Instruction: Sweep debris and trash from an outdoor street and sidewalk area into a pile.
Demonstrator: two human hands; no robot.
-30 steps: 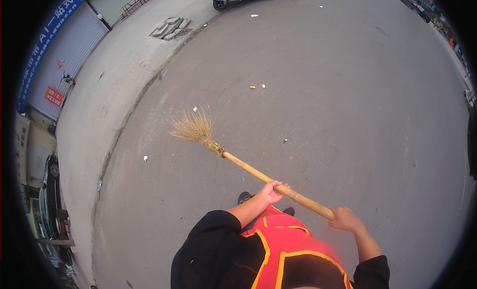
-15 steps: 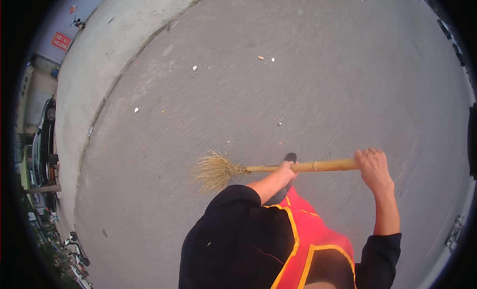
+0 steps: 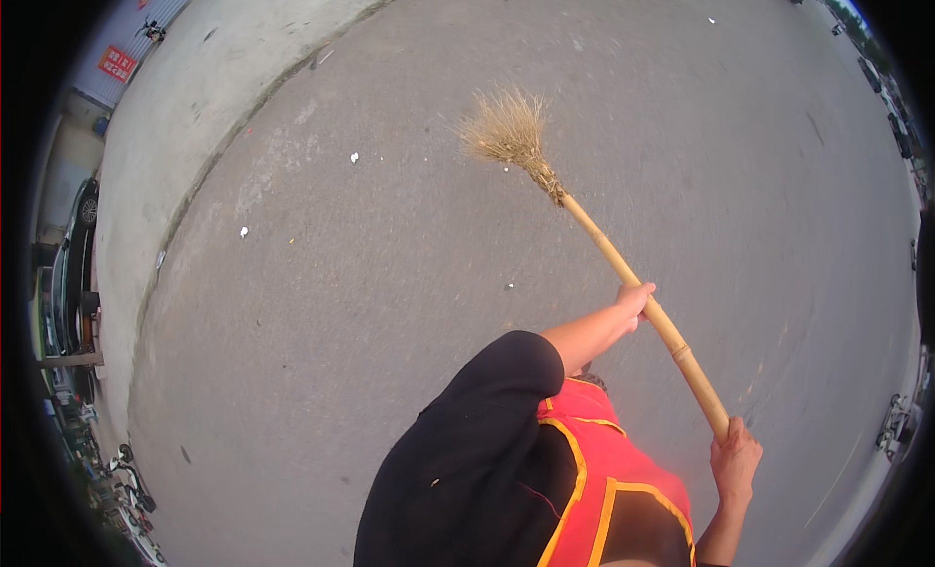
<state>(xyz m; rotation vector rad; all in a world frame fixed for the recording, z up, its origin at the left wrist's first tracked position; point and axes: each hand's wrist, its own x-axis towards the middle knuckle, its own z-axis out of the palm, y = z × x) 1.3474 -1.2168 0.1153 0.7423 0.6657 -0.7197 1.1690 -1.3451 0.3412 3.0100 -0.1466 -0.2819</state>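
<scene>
A broom (image 3: pixel 604 244) with a pale bamboo handle and a head of dry straw bristles slants across the view, its bristles far ahead and its butt end near me on the right. Partway along the handle, my left hand (image 3: pixel 637 302) is wrapped round the bamboo. My right hand (image 3: pixel 735 460) grips the butt end. The bristles fan out over the grey pavement; whether they touch it I cannot tell. A small white scrap (image 3: pixel 505 169) lies just below the bristles, and another white scrap (image 3: pixel 510 286) lies left of my left hand.
More white litter (image 3: pixel 355 158) is scattered on the asphalt (image 3: pixel 341 372). A pale concrete strip (image 3: pixel 156 168) runs along the left behind a curved edge. Beyond it stand a dark parked car (image 3: pixel 76 265) and several scooters (image 3: pixel 131 484). More vehicles (image 3: pixel 891 426) line the right.
The broom head has swung forward and right, from left of my legs to well ahead. My right hand has come down and nearer; my left hand has moved right and slightly forward. Both keep their hold.
</scene>
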